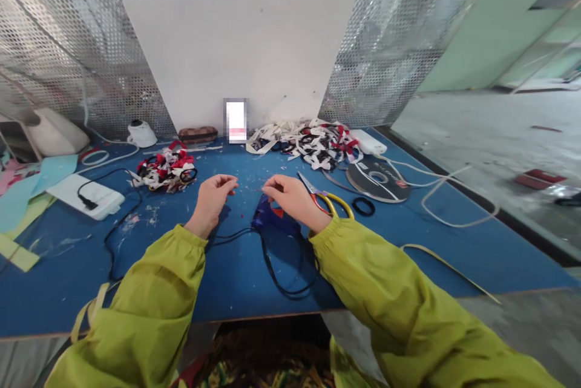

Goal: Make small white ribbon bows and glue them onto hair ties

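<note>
My left hand (212, 201) is raised over the middle of the blue table, thumb and fingertips pinched together. Facing it across a small gap, my right hand (295, 195) is pinched too. Whatever the fingertips hold, if anything, is too small to make out; faint thin strands may lie between them. Under my right hand is a dark blue glue gun (263, 213), partly hidden, with a black cord looping towards the front edge. Scissors (338, 205) with yellow and red handles lie just right of my right wrist, beside a black hair tie (364, 206).
Behind stand a white board (240, 55) and a heap of white, black and red ribbon pieces (313, 143). A smaller ribbon pile (166, 168) lies left. A dark ribbon reel (376, 180), a yellow ribbon (447, 267), a white power strip (86, 195) and loose cables surround the hands.
</note>
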Action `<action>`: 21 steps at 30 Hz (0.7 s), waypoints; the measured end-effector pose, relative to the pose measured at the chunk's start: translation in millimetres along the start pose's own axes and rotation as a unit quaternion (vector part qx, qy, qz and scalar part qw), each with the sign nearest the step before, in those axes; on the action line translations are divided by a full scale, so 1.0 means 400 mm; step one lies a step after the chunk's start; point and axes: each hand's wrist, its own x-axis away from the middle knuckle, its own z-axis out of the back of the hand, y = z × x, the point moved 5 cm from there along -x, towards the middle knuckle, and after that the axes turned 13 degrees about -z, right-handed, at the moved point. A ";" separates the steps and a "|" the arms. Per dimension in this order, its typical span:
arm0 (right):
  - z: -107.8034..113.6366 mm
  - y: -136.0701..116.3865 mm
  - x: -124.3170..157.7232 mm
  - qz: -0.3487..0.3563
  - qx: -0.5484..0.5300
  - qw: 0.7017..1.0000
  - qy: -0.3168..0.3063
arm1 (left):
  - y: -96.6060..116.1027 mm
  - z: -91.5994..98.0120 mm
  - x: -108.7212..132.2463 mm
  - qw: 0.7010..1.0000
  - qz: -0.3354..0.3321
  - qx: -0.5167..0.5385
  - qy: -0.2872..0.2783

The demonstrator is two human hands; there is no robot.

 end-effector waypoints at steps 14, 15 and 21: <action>0.241 0.012 -0.165 -0.055 0.259 0.949 0.171 | 0.007 -0.036 0.023 0.973 -0.115 -0.168 -0.106; 0.270 0.016 -0.193 -0.067 0.288 0.937 0.187 | 0.007 -0.036 0.025 0.972 -0.116 -0.173 -0.108; 0.322 0.072 -0.341 -0.100 0.413 0.891 0.157 | 0.026 -0.037 0.035 0.967 -0.118 -0.194 -0.112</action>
